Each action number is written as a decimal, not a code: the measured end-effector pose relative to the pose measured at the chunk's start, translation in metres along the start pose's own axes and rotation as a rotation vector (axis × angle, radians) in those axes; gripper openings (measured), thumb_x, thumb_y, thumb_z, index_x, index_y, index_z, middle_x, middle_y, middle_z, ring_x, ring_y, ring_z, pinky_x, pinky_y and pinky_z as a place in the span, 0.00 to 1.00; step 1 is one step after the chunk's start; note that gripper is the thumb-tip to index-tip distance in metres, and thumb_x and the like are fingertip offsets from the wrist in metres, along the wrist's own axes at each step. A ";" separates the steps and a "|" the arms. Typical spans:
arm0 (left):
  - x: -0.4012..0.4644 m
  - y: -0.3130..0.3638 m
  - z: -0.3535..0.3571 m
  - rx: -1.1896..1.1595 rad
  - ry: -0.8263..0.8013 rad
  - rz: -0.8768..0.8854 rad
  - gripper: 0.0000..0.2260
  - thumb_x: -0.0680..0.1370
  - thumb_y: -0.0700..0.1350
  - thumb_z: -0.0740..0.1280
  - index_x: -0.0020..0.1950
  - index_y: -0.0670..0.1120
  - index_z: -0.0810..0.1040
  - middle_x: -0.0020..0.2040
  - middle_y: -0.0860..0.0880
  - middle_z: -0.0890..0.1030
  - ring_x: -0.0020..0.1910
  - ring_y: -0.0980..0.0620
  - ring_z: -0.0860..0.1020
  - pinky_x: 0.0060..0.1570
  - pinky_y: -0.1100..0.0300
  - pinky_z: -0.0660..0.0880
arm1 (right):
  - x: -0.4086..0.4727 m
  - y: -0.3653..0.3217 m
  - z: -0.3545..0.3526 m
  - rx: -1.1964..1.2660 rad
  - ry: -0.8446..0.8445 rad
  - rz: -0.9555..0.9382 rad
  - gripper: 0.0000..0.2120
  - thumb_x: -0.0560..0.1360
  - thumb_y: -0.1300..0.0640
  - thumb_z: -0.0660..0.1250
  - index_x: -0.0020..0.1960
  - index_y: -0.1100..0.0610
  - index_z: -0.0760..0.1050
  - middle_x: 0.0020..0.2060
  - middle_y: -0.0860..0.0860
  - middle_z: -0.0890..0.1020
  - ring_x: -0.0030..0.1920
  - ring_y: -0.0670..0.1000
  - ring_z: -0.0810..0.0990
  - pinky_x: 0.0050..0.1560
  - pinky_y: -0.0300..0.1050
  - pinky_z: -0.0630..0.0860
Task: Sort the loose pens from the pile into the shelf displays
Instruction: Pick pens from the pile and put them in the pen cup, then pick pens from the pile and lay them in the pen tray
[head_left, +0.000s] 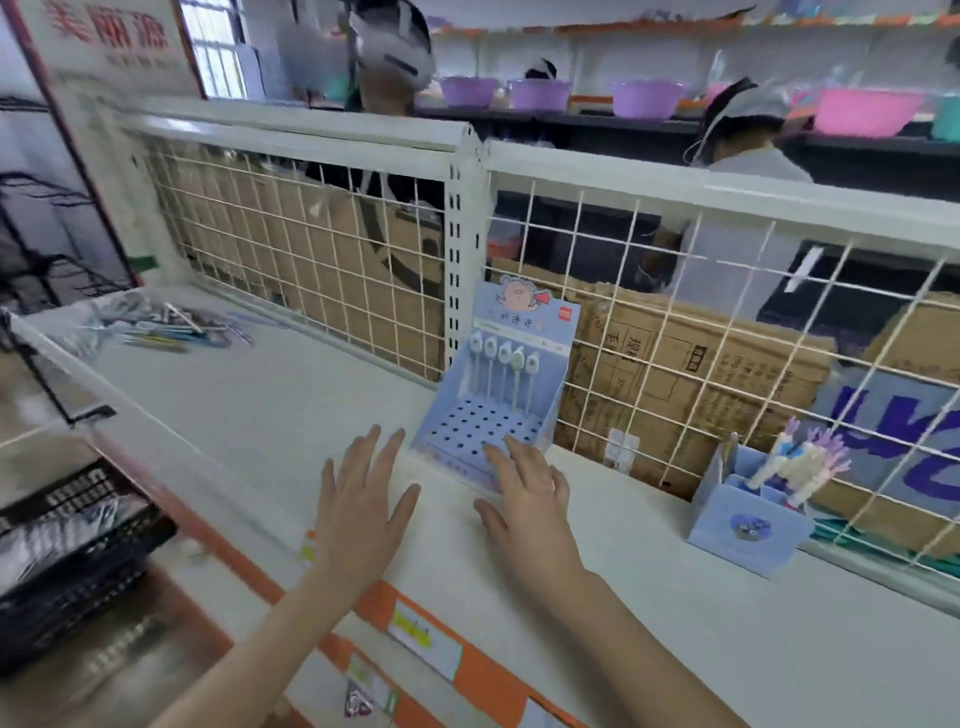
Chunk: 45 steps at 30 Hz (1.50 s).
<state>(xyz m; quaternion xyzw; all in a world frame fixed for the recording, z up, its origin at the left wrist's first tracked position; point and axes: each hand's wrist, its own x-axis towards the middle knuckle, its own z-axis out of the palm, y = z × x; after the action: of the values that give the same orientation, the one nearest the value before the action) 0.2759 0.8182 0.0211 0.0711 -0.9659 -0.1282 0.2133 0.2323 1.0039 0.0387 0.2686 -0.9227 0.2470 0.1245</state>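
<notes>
Resting both hands on the white shelf (675, 597), nothing held: left hand (358, 499) flat, fingers spread, just left of the blue pen display (498, 395); right hand (524, 493) with straight fingers touching the display's perforated front tray, thumb on the shelf. Orange price strip (415, 629) with labels runs along the shelf's near edge. Display stands against the wire grid back (311, 249), five pens with animal caps (501, 358) upright in its rear holes, front holes unfilled. Second blue holder (748, 525) well to the right, holding pastel pens. Loose pen pile (161, 322) at the far left end of the shelf, blurred, well apart from both hands. Black basket (67, 561) below left. Cardboard boxes (691, 374) behind the grid
</notes>
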 end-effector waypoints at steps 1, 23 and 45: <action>-0.002 -0.014 -0.006 -0.001 0.001 -0.013 0.28 0.80 0.62 0.42 0.71 0.48 0.65 0.68 0.42 0.72 0.64 0.41 0.73 0.59 0.38 0.68 | 0.008 -0.012 0.006 0.001 -0.019 -0.004 0.26 0.79 0.54 0.61 0.74 0.53 0.57 0.75 0.52 0.55 0.76 0.53 0.50 0.71 0.51 0.48; 0.008 -0.355 -0.114 -0.042 0.155 -0.245 0.26 0.79 0.49 0.62 0.76 0.49 0.56 0.75 0.47 0.59 0.75 0.49 0.53 0.69 0.58 0.41 | 0.169 -0.292 0.184 0.105 -0.239 -0.170 0.26 0.80 0.50 0.58 0.75 0.50 0.54 0.75 0.49 0.57 0.74 0.49 0.53 0.68 0.44 0.52; 0.234 -0.560 -0.060 -0.076 -0.126 -0.184 0.17 0.80 0.45 0.60 0.70 0.49 0.68 0.68 0.51 0.72 0.60 0.48 0.76 0.58 0.57 0.68 | 0.436 -0.313 0.379 0.088 -0.334 -0.037 0.23 0.76 0.67 0.57 0.71 0.58 0.64 0.68 0.55 0.70 0.68 0.54 0.67 0.65 0.45 0.62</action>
<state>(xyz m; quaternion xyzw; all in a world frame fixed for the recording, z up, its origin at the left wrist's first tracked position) 0.1377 0.2247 0.0106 0.1433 -0.9612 -0.1879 0.1421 0.0102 0.3867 -0.0025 0.3281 -0.9137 0.2366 -0.0379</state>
